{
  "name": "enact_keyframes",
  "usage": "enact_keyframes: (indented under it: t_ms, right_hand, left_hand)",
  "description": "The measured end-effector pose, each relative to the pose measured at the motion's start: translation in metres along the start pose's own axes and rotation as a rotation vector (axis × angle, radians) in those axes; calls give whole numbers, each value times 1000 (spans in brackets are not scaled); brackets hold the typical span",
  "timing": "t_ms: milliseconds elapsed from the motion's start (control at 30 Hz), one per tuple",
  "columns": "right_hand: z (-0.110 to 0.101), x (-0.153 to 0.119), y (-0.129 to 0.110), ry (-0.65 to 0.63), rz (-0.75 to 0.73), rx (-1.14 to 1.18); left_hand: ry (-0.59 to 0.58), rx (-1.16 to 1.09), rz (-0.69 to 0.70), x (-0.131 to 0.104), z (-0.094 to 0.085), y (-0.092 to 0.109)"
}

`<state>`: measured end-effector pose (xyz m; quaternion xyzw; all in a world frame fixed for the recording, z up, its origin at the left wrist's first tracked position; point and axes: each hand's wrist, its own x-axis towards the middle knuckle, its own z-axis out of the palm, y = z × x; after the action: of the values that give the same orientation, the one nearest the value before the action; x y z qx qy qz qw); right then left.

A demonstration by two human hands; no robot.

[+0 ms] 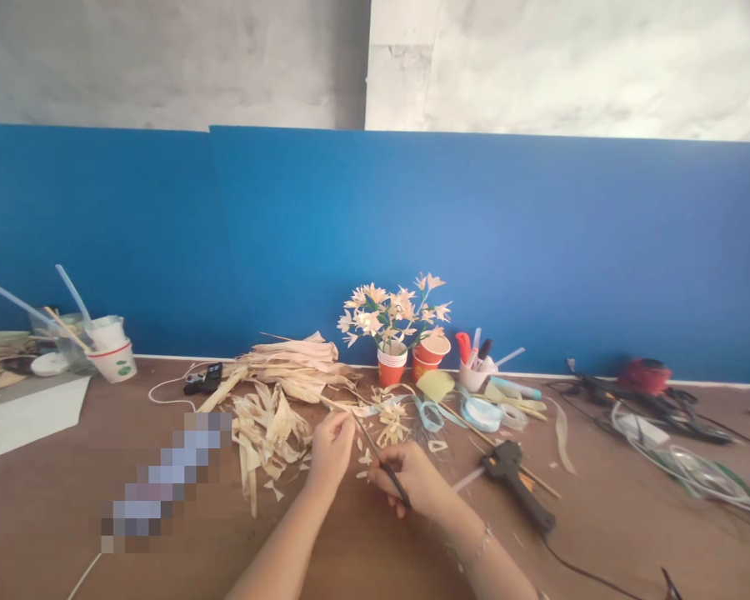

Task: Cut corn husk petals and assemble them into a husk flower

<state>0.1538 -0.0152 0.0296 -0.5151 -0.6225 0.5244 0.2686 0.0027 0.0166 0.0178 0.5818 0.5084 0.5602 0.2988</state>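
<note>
My left hand [332, 443] is closed in a pinch on a thin pale strip of dried husk [332, 405], whose end shows above the fingertips. Dark-handled scissors [395, 482] are in my right hand [413, 477], its fingers around the handles. Their blades point up and left, close to the strip and my left fingertips; I cannot tell whether they touch it. Pale cut pieces [392, 423] lie just beyond the scissors. Left of my left hand spreads a heap of curled husks [272, 425], with a longer bundle of husks [297, 362] behind it.
Husk flowers [381, 308] stand in orange paper cups [392, 367] at the back. A black glue gun [516, 483] lies right of my right hand, its cord trailing forward. Ribbon rolls [481, 412], cables [693, 475] and a pixelated object [168, 479] also lie on the table.
</note>
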Motion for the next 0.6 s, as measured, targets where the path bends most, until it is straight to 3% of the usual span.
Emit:
enact_keyframes:
  t_ms: [133,333,600]
  right_hand:
    - [-5,-2,-1,-54,33,11]
    - [-32,-12,3,-207,-24,115]
    - [-35,-11,8,-287,-21,158]
  left_hand:
    - [0,-33,-25,2,0,-4]
    - [12,-90,-70,6,-6,-7]
    - [-147,-141,2,6,-14,-4]
